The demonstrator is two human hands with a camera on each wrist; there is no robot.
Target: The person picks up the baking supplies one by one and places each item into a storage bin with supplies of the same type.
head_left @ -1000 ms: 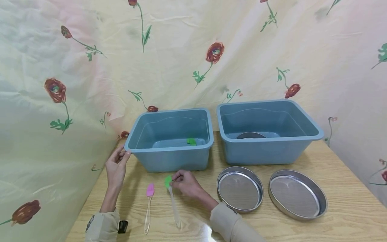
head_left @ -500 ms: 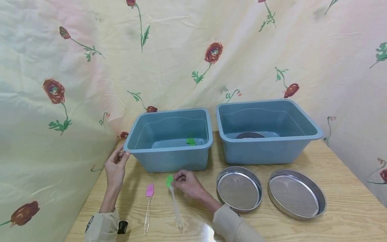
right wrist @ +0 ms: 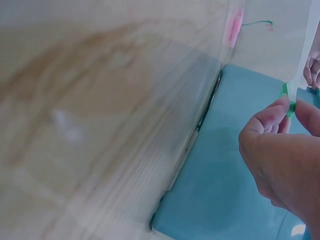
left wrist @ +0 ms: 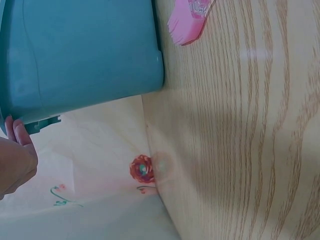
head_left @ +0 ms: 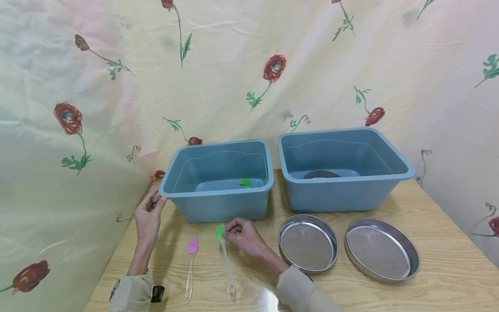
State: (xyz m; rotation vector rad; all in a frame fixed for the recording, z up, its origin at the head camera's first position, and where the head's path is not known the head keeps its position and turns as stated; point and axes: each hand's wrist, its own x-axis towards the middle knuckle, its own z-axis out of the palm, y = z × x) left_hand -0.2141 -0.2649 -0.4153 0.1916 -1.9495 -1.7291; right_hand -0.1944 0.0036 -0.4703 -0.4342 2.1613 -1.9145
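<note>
My left hand (head_left: pixel 147 221) grips the front left corner of the left blue plastic tub (head_left: pixel 222 206), its thumb and fingers at the rim. In front of that tub, my right hand (head_left: pixel 243 236) pinches the green head of a spatula (head_left: pixel 220 232) between thumb and fingertips. The spatula's pale handle (head_left: pixel 228 268) points back toward me, close over the table. In the right wrist view, the fingers cover part of the green head. Left of it, a pink pastry brush (head_left: pixel 192 246) with a clear handle lies on the table.
A green-headed utensil (head_left: pixel 245 182) lies inside the left tub. To its right stands a second blue tub (head_left: pixel 335 195) with a round metal sieve (head_left: pixel 322 173) inside. Two more round sieves, a smaller one (head_left: pixel 308 245) and a larger one (head_left: pixel 382 251), lie in front of it.
My right hand has shifted slightly to the right with the spatula, and its head has turned a little. My left hand stays on the tub's rim.
</note>
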